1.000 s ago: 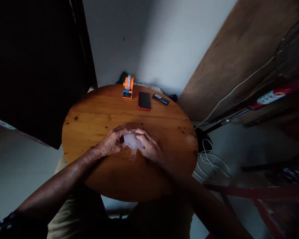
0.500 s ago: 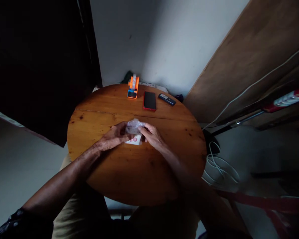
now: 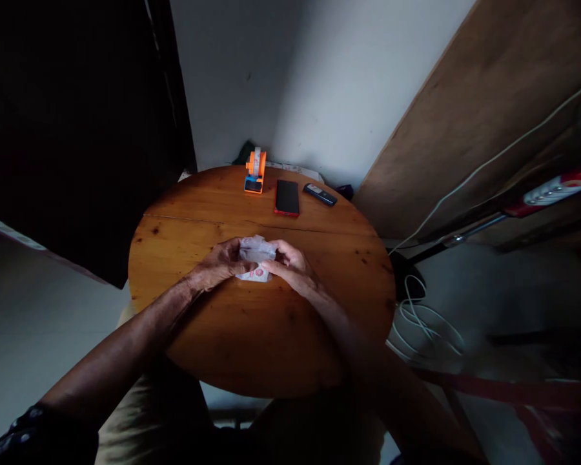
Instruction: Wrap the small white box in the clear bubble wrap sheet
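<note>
Fingers of the left hand (image 3: 219, 266) and right hand (image 3: 290, 266) pinch a small clear plastic packet (image 3: 255, 257) from either side, holding it between them just above the middle of the round wooden table (image 3: 184, 310), red-printed edge lowest.

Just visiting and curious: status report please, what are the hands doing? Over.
Left hand, right hand: both pinching plastic packet at table centre. Packet crumpled, red print showing. Tape dispenser, phone at far edge, clear of hands.

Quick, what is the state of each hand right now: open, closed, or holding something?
Left hand: closed, holding the small plastic packet.
Right hand: closed, holding the same packet from the other side.
</note>
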Available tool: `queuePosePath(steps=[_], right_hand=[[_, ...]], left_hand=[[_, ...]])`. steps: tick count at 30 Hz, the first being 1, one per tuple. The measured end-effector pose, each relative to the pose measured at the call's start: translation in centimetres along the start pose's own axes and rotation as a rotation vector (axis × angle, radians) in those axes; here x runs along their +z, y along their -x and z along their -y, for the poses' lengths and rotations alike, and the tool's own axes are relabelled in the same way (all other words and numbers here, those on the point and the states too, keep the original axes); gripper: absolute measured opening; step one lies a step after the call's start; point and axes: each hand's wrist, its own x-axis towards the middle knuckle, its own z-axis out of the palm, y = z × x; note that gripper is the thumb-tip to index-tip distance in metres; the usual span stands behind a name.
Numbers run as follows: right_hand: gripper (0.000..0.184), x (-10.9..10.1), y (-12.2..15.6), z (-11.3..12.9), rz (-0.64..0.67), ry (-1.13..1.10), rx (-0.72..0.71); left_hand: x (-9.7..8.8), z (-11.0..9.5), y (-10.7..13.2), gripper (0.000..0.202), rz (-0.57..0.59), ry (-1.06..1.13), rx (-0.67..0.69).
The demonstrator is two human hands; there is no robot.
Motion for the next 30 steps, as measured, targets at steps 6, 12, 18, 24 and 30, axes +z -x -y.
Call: queuePosePath(steps=[6,12,18,24,30], right_hand=[[0.035,0.3,0.2,0.0,-0.067,0.225,-0.103],[0.038,-0.2,-0.2,-0.5,-0.04,0.11,-0.059],[0.033,-0.6,-1.2,-0.1,-0.033,0.042,-0.014],[0.024,0.0,-3.0,1.0,-0.057,0.139,-0.028],[0.028,0.8,-4.1,0.7,-0.207,0.125,-0.092]], left_hand=[[-0.4,0.3,-0.2,0.048,-0.045,0.009,-0.042],[-0.1,0.0,0.0,0.057,-0.026,-0.014,-0.037],[-0.1,0.3,0.1,0.068,-0.033,-0.058,0.024],[-0.2,0.4,0.1,0.066,-0.019,-0.114,0.056],[-0.2,0.2,0.0,0.076,-0.077,-0.218,0.089]])
